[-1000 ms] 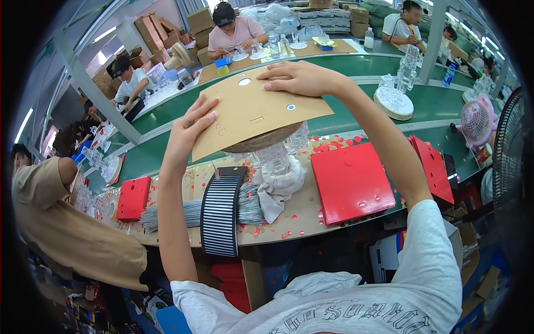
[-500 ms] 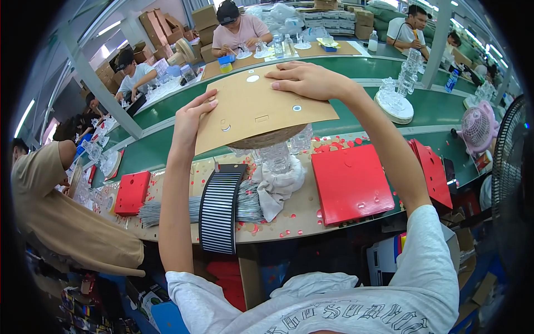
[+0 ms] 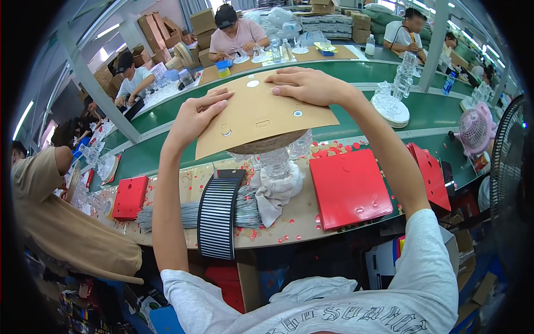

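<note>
Your left hand (image 3: 196, 118) and right hand (image 3: 312, 87) are lying unclenched on a smooth, hole-punched cardboard sheet (image 3: 258, 108) over a rounded brown base (image 3: 268, 145).

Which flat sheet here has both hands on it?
The tan cardboard sheet over the round brown disc, under the left hand and right hand. The red sheets nearby have neither hand on them.

Round base (image 3: 268, 143) mostly hidden under cardboard sheet (image 3: 278, 108), fan (image 3: 505, 161) cropped
</note>
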